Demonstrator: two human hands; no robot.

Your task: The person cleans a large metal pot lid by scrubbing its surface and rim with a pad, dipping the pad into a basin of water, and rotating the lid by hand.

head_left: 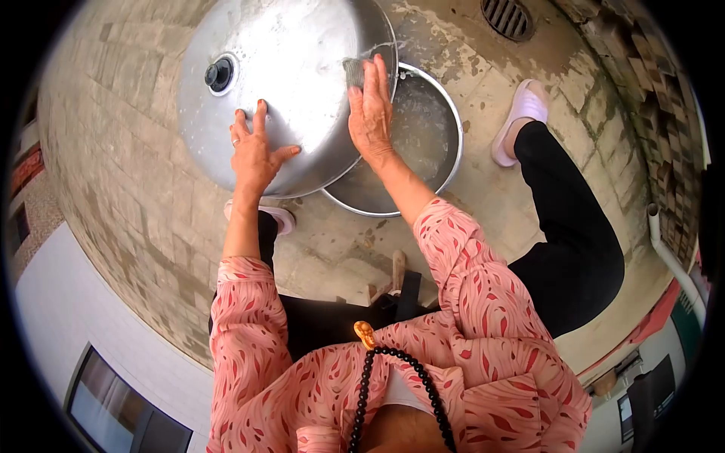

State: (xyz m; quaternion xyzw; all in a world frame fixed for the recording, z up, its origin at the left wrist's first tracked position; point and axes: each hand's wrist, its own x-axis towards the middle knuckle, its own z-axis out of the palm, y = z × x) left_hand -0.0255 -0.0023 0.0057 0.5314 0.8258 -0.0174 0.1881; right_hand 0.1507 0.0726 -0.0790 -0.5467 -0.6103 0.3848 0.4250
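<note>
Both arms extend forward from the body, the forearms bare. The left forearm (243, 225) runs nearly straight ahead; the left hand (254, 160) lies palm down, back toward the viewer, fingers spread and slightly bent, thumb pointing inward. The right forearm (405, 183) slants inward to a nearly straight wrist (383, 155). The right hand (370, 119), reaching farther forward, shows its back, fingers long and close together, thumb alongside; its palm is hidden.

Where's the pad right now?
In the head view, top centre: the pad is partly under the right hand, against the lid near its right edge.
</note>
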